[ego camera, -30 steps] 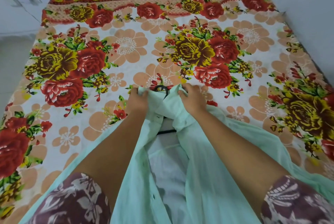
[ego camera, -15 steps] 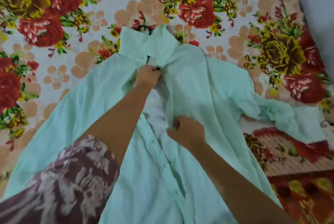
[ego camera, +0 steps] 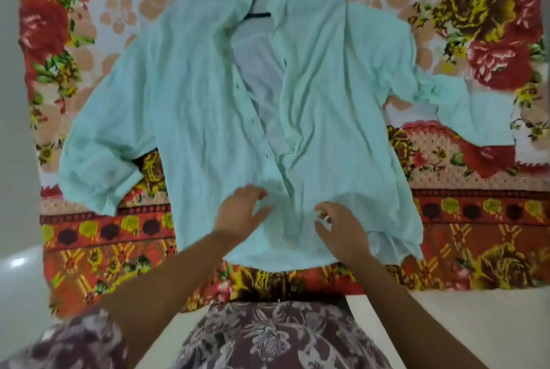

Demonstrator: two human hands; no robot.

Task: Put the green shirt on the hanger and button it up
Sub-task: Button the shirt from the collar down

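The pale green shirt (ego camera: 196, 100) lies front up on the flowered bed, collar at the top, both sleeves spread out. Its front is open down the middle, showing the white inside of the back, and small dark buttons run along the left placket. A black hanger (ego camera: 258, 13) shows as a dark bar inside the neck opening; the rest of it is hidden under the cloth. My left hand (ego camera: 239, 214) hovers at the lower left front panel with fingers spread. My right hand (ego camera: 339, 227) is at the lower right panel, fingers curled and apart, holding nothing.
The bed's flowered cover (ego camera: 491, 41) has a red and yellow border (ego camera: 119, 231) along its near edge, where the shirt's hem ends. A pale floor (ego camera: 446, 324) lies in front of the bed. My patterned dress fills the bottom of the view.
Both hands have left the collar and upper front and come down to the shirt's hem. The view has tilted down, so the whole shirt is now spread out in sight.
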